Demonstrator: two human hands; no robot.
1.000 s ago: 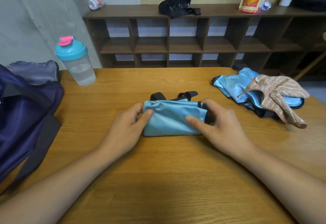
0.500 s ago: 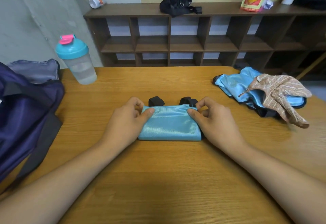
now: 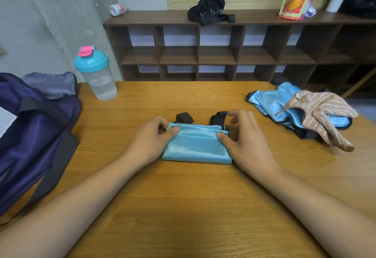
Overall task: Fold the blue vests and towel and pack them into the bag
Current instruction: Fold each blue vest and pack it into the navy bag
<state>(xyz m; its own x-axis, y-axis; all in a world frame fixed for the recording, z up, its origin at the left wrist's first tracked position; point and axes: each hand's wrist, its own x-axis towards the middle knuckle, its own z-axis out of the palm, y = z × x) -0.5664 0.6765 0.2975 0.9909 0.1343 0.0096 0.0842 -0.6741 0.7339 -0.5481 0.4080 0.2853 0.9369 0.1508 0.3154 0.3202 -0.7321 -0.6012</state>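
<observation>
One folded blue vest point(image 3: 195, 146) on wooden table point(image 3: 183, 207), cubby shelves point(image 3: 217, 62) behind

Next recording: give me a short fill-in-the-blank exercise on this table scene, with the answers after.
1. The folded vest, gripped by the left hand and right hand, is ___ in colour.
2. The unfolded vest, with the tan towel on it, lies to the folded vest's ___.
3. The shaker bottle has a teal lid and a ___ flip cap.
4. The navy bag sits at the ___ side of the table.
Answers: blue; right; pink; left.
</observation>
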